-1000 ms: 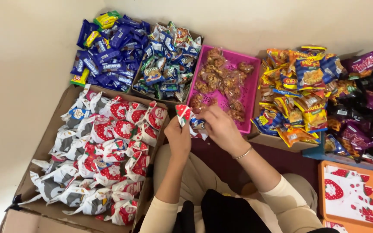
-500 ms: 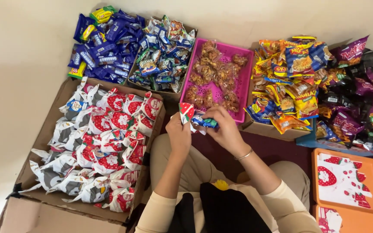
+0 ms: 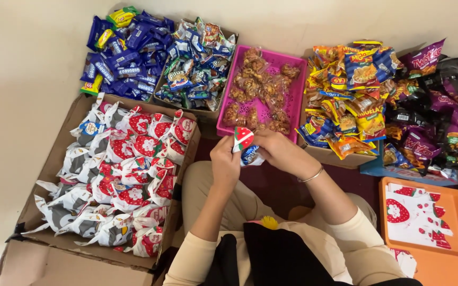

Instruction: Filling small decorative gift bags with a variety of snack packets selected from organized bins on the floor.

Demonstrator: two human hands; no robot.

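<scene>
Far left: blue snack packets (image 3: 125, 50) heaped. Near left: red-and-white gift bags (image 3: 117, 175) fill a cardboard box (image 3: 43, 175). Centre: clear-wrapped brown snacks (image 3: 258, 87) in a pink tray (image 3: 292, 108). Right: orange packets (image 3: 348, 90), then purple packets (image 3: 441, 122).

Landmark: the pink tray (image 3: 292, 92), straight ahead of me.
Ahead: tray rim blocks a low reach; I can pass only above its clear-wrapped snacks (image 3: 255, 79).
Left of tray: cardboard box (image 3: 54, 159) heaped with red-and-white pouches (image 3: 133, 159), its wall near my left hand (image 3: 225, 164).
Right of tray: orange snack packets (image 3: 353, 100) piled high.
Below tray: dark floor strip (image 3: 271, 182) free beside my right hand (image 3: 282, 153).
</scene>
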